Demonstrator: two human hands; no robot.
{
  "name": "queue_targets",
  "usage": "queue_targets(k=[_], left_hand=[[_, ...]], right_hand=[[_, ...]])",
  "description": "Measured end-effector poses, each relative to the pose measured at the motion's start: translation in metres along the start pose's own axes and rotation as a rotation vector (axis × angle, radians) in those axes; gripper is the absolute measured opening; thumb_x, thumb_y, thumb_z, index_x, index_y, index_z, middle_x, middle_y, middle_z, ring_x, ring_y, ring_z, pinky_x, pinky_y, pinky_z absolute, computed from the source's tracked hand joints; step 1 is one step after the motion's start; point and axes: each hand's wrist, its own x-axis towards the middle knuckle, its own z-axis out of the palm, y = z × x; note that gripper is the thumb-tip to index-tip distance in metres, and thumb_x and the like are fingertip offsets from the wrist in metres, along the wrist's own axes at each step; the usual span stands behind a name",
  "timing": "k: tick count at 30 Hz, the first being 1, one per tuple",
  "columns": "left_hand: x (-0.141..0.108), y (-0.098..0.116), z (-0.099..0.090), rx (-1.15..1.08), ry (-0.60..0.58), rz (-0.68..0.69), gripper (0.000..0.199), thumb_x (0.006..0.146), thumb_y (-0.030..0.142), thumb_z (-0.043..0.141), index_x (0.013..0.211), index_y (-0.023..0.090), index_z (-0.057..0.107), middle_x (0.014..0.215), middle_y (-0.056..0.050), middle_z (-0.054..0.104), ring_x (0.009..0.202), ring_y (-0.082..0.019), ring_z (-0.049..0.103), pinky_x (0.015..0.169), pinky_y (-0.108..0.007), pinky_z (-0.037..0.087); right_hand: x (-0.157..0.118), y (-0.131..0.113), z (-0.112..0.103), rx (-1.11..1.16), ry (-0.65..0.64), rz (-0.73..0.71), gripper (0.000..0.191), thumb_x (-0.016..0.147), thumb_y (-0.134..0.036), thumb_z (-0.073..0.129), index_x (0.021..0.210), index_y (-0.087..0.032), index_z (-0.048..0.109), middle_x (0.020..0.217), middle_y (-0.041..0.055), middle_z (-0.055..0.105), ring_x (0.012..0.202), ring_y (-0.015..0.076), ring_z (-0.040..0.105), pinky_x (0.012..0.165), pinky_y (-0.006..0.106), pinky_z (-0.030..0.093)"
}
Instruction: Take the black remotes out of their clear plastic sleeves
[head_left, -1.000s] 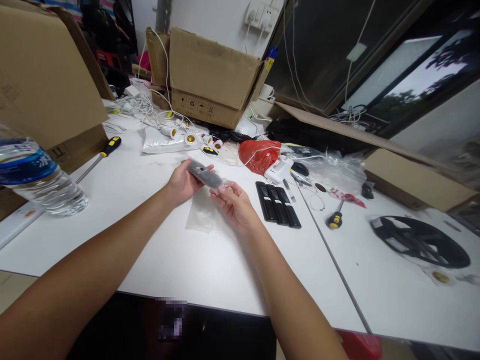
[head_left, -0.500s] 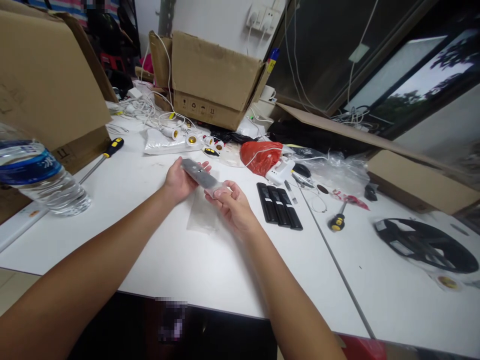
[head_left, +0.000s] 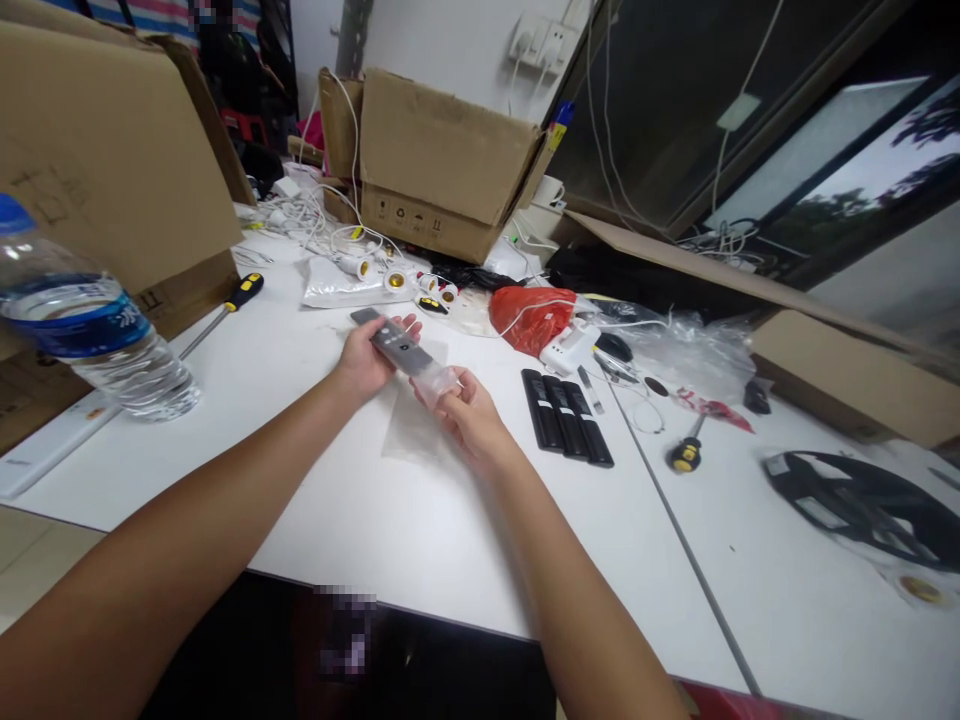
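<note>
A slim dark-grey remote control (head_left: 403, 347) lies tilted across my hands over the table, with small buttons on its face. Its near end is inside a thin clear plastic sleeve (head_left: 433, 382). My left hand (head_left: 367, 357) supports it from below, thumb on its edge and fingertips showing beyond the far side. With thumb and fingers, my right hand (head_left: 469, 412) pinches the sleeve at the near end. Beneath them a flat translucent plastic bag (head_left: 412, 432) lies on the table. Several black oblong remotes (head_left: 568, 418) with white labels lie side by side right of my right hand.
A water bottle (head_left: 97, 330) and a long screwdriver (head_left: 238, 297) are at left. Cardboard boxes (head_left: 442, 150) stand behind. White lamp sockets (head_left: 395, 282), a red bag (head_left: 531, 315), a short screwdriver (head_left: 685, 452) and a black reel (head_left: 855, 505) lie on the white table.
The remote's far end reaches further out past my left hand, and its buttons show more plainly. More loose plastic shows at my right fingers. The view has shifted slightly left.
</note>
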Motion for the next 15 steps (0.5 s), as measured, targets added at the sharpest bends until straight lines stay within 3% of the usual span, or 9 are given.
queue_targets(k=[2,5,9,12,15], left_hand=[[0.001,0.002,0.000,-0.007,-0.024,0.029,0.022,0.099,0.008,0.051,0.116,0.008,0.063,0.103,-0.014,0.077,0.092,-0.024,0.077,0.088,-0.035,0.062],[-0.002,0.005,0.002,0.024,-0.090,0.036,0.026,0.097,0.006,0.049,0.116,0.010,0.064,0.101,-0.010,0.077,0.089,-0.022,0.077,0.087,-0.033,0.062],[-0.014,0.003,0.007,0.139,-0.199,0.007,0.037,0.095,0.007,0.051,0.129,0.012,0.064,0.108,-0.010,0.077,0.093,-0.023,0.077,0.094,-0.038,0.060],[-0.023,-0.003,0.012,0.222,-0.269,-0.035,0.042,0.094,0.007,0.053,0.134,0.014,0.064,0.115,-0.011,0.076,0.097,-0.024,0.076,0.103,-0.043,0.056],[-0.027,-0.008,0.015,0.265,-0.287,-0.046,0.032,0.100,0.012,0.055,0.130,0.014,0.065,0.119,-0.014,0.075,0.099,-0.026,0.076,0.104,-0.044,0.055]], right_hand=[[0.000,-0.002,-0.005,0.000,-0.017,0.101,0.043,0.061,-0.013,0.074,0.098,-0.023,0.056,0.081,-0.0047,0.070,0.076,0.0149,0.070,0.086,0.031,0.057],[-0.003,-0.010,-0.013,0.004,0.004,0.170,0.037,0.069,-0.028,0.076,0.101,-0.023,0.058,0.078,-0.0033,0.068,0.070,0.0191,0.072,0.081,0.039,0.061],[-0.005,-0.017,-0.014,-0.279,0.140,0.103,0.038,0.079,-0.048,0.082,0.099,-0.020,0.067,0.091,0.0016,0.069,0.071,0.0145,0.068,0.067,0.029,0.059],[-0.008,-0.015,-0.010,-0.452,-0.004,0.171,0.037,0.077,-0.048,0.087,0.085,-0.016,0.071,0.079,0.0028,0.068,0.066,0.0132,0.063,0.061,0.026,0.056],[-0.008,-0.011,-0.011,-0.444,-0.071,0.238,0.038,0.074,-0.046,0.090,0.073,-0.015,0.069,0.067,0.0012,0.064,0.059,0.0121,0.061,0.057,0.026,0.054]])
